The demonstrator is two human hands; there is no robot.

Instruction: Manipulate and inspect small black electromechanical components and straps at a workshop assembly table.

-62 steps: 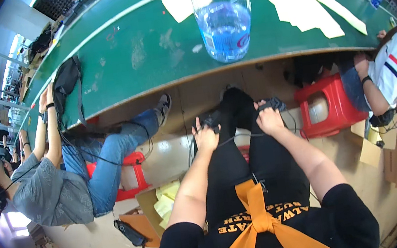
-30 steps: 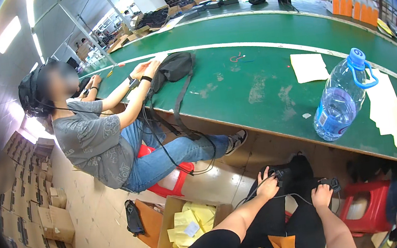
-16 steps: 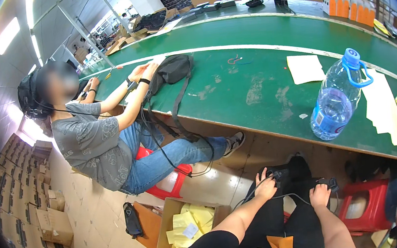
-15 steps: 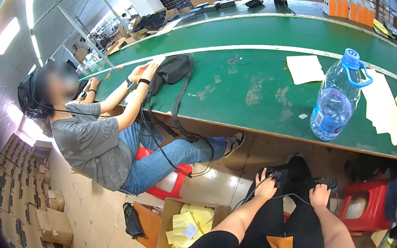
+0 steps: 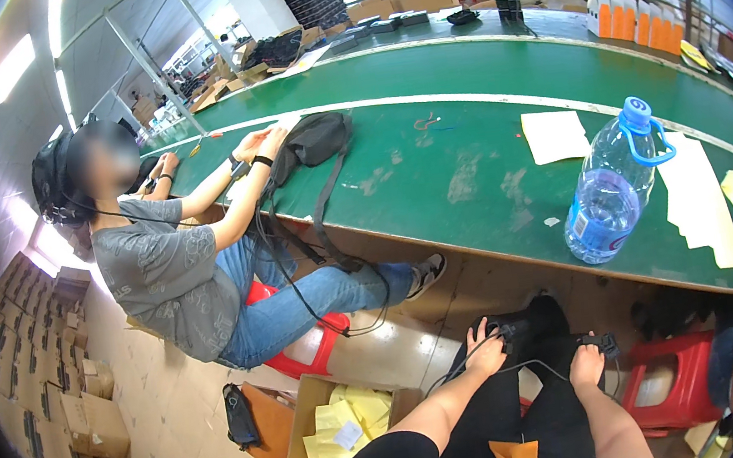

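My left hand (image 5: 485,351) rests on my left knee, fingers stretched forward and somewhat apart. A small black device (image 5: 516,332) with a dark cable sits against its thumb side. My right hand (image 5: 587,363) lies on my right thigh, its fingers foreshortened over the knee. Another small black device (image 5: 608,345) touches its outer side. A grey cable (image 5: 540,361) runs across my lap between the two hands. Whether either palm covers anything is hidden. Both forearms come in from the lower edge, below the level of the green tabletop (image 5: 434,179).
A water bottle (image 5: 604,191) stands near the table edge beside pale yellow sheets (image 5: 697,197). At left, a seated person (image 5: 168,253) handles a black bag (image 5: 319,139). A carton (image 5: 315,409) with yellow paper stands on the floor; a red stool (image 5: 673,379) is at right.
The whole view has shifted slightly, with the bottle and table a little farther left in the picture. My hands stay on my knees beside the black devices.
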